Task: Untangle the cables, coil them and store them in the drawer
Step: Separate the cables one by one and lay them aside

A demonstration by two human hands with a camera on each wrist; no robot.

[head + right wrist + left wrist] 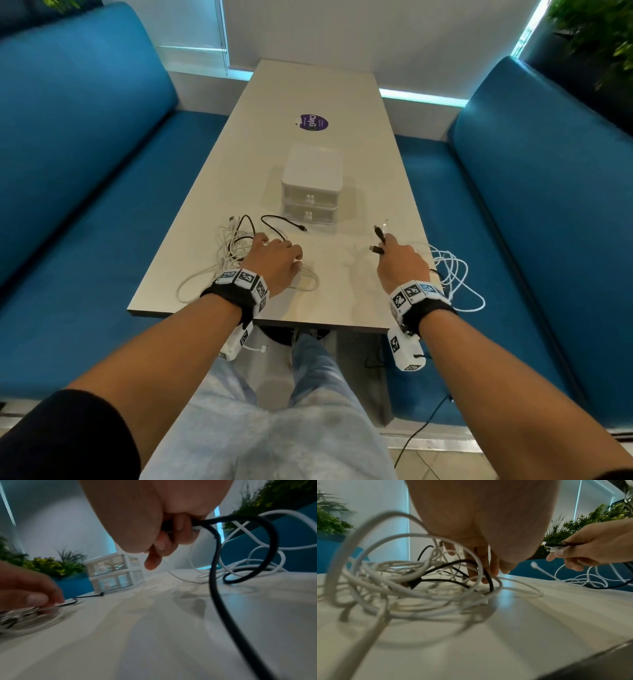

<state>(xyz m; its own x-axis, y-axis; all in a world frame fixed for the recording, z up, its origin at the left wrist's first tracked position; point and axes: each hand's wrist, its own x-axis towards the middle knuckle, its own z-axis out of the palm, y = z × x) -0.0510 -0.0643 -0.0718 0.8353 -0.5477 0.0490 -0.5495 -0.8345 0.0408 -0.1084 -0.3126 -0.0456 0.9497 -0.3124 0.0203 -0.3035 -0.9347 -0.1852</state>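
Observation:
A tangle of white and black cables (pixel 230 251) lies on the table's near left. My left hand (pixel 277 255) rests on its right side, straight fingertips (pixel 479 566) pressing down among the loops (pixel 399 574). A thin black cable (pixel 274 219) runs from the tangle toward the drawer unit (pixel 311 183). My right hand (pixel 394 255) grips the plug ends (pixel 378 240) of a thick black cable (pixel 214 561) and a white cable (pixel 452 274). Their loops trail off the table's right edge. Both drawers are closed.
The white table (pixel 308 85) stands between two blue benches (pixel 85 154). A purple sticker (pixel 313 122) lies beyond the drawer unit (pixel 113 572). Bare tabletop (pixel 154 615) separates my hands. Plants (pixel 596 37) stand behind the right bench.

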